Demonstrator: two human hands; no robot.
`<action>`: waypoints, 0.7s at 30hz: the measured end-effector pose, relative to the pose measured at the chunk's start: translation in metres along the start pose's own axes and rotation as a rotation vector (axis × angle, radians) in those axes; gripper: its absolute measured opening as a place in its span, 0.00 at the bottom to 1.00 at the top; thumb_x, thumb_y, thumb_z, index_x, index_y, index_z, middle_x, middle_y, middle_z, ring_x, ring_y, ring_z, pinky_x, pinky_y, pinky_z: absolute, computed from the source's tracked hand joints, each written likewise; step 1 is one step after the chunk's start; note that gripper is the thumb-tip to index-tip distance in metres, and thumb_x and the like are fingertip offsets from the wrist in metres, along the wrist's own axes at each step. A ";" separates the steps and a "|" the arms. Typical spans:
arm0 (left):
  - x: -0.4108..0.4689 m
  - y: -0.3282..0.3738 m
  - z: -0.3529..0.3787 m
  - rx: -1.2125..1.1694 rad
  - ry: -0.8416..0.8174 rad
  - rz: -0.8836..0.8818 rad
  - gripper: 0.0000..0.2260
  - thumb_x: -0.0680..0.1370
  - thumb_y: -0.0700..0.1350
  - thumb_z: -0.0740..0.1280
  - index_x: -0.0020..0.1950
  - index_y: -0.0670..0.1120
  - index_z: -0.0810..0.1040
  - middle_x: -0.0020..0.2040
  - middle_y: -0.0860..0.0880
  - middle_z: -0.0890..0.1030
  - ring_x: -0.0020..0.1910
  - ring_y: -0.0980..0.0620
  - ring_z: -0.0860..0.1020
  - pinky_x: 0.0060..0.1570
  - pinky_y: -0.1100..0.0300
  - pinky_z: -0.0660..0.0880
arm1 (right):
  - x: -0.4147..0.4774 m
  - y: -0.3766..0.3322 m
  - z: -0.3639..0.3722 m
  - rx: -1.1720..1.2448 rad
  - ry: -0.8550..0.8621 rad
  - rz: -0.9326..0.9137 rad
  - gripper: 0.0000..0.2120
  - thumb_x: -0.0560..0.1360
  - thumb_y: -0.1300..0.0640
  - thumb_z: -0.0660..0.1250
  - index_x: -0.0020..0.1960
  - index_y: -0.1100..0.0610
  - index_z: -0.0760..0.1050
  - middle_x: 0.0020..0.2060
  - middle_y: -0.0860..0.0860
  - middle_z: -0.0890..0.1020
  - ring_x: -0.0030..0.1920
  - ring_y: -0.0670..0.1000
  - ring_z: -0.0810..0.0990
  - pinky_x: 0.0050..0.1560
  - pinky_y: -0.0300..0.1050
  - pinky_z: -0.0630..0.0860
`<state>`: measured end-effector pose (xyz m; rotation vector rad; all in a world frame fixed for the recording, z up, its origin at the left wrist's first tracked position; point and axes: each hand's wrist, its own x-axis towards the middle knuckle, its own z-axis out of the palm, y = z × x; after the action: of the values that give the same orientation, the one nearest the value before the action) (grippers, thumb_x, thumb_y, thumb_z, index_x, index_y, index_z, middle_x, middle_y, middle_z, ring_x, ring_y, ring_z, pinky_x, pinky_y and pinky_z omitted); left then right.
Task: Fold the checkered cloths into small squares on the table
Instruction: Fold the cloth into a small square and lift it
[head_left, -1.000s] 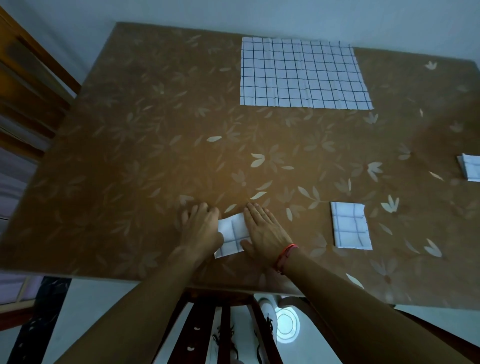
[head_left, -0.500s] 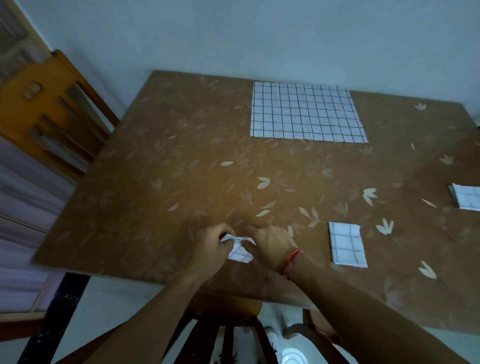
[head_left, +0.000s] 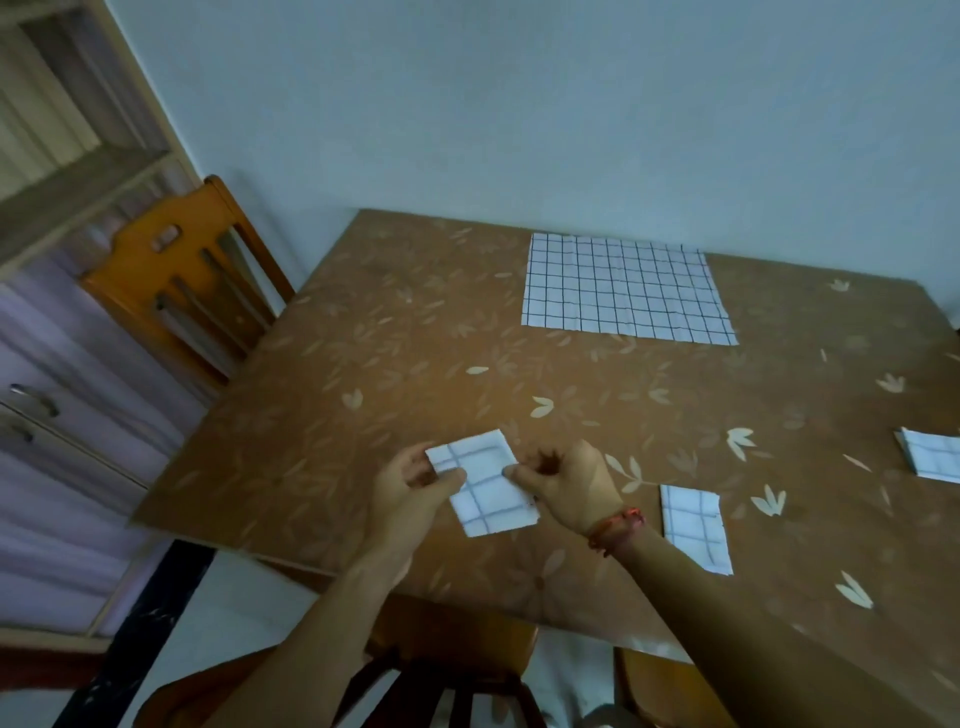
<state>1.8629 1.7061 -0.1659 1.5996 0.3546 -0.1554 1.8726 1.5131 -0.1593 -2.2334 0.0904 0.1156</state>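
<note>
A small folded checkered cloth, white with dark lines, is held just above the brown leaf-patterned table near its front edge. My left hand pinches its left edge and my right hand, with a red wrist thread, pinches its right edge. A second folded cloth lies flat to the right of my right hand. A third folded one sits at the right edge of view. An unfolded checkered cloth lies spread flat at the table's far side.
A wooden chair stands at the table's left side against a cabinet with drawers. Another chair's back is below the table's front edge between my arms. A pale wall runs behind the table.
Both hands went from pressing the small cloth flat on the table to pinching its sides and lifting it. The camera tilted up, showing more wall and the left chair.
</note>
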 end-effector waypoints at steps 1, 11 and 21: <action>-0.002 0.000 -0.002 -0.019 -0.019 -0.027 0.10 0.74 0.39 0.73 0.53 0.49 0.80 0.48 0.52 0.84 0.46 0.59 0.82 0.41 0.66 0.78 | -0.002 -0.004 -0.002 0.088 0.004 0.001 0.13 0.71 0.56 0.74 0.31 0.50 0.76 0.30 0.47 0.82 0.31 0.42 0.81 0.31 0.35 0.76; -0.027 -0.004 -0.029 -0.038 0.067 -0.044 0.05 0.75 0.40 0.72 0.49 0.46 0.84 0.45 0.51 0.86 0.47 0.51 0.84 0.47 0.50 0.81 | -0.001 -0.027 0.017 0.353 -0.107 0.026 0.06 0.73 0.60 0.73 0.37 0.55 0.83 0.32 0.48 0.85 0.35 0.50 0.85 0.37 0.46 0.83; -0.067 -0.008 -0.099 -0.116 0.375 -0.048 0.04 0.74 0.39 0.73 0.47 0.46 0.83 0.43 0.48 0.85 0.43 0.49 0.84 0.44 0.52 0.81 | -0.005 -0.079 0.069 0.364 -0.358 -0.084 0.06 0.72 0.59 0.74 0.36 0.55 0.83 0.33 0.54 0.85 0.31 0.49 0.81 0.32 0.40 0.78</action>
<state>1.7861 1.7961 -0.1459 1.5034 0.6801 0.1304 1.8728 1.6164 -0.1396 -1.8206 -0.1651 0.4170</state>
